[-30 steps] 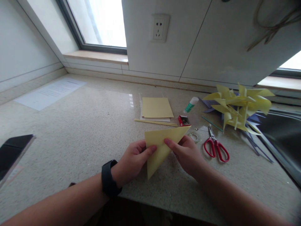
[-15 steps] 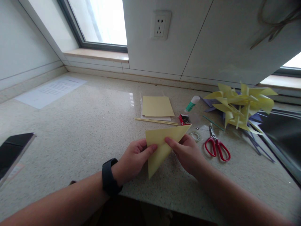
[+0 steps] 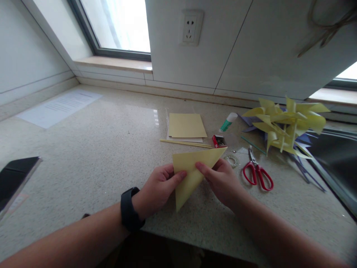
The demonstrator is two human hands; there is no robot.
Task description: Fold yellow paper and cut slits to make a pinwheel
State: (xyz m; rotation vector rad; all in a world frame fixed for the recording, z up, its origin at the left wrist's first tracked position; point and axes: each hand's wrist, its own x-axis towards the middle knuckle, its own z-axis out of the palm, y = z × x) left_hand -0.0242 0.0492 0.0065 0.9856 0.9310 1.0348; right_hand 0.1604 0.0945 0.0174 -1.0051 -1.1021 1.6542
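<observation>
Diagonally, the yellow paper [image 3: 191, 178] stretches, one tip pointing right.

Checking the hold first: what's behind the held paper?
Fingers of the left grip and right grip curl behind the held paper at its sides. Their tips, and the counter directly behind, are covered.
</observation>
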